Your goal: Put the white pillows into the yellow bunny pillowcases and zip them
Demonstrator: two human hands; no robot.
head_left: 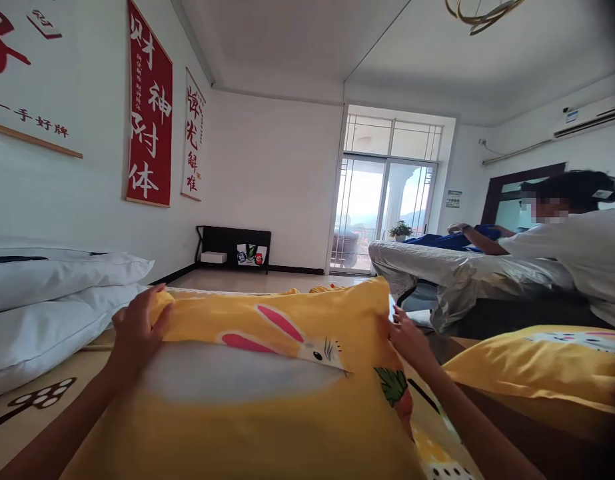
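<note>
A yellow pillowcase (267, 427) printed with a rabbit and a carrot spreads out in front of me. White pillow fabric shows through a gap below the rabbit print. My left hand (140, 323) grips the pillowcase's far left corner, its fingers curled over the edge. At the far right corner, my right hand (407, 333) is closed on the edge, with a bit of white beside the fingertips. Part of the right fingers is hidden behind the cloth.
Stacked white pillows (62, 293) lie to the left. A yellow pillow (547, 373) with a rabbit print sits at the right. Beyond it, a person (572, 247) handles blue cloth (452, 239) on a plastic-covered table (462, 267). A black shelf (232, 240) stands by the far wall.
</note>
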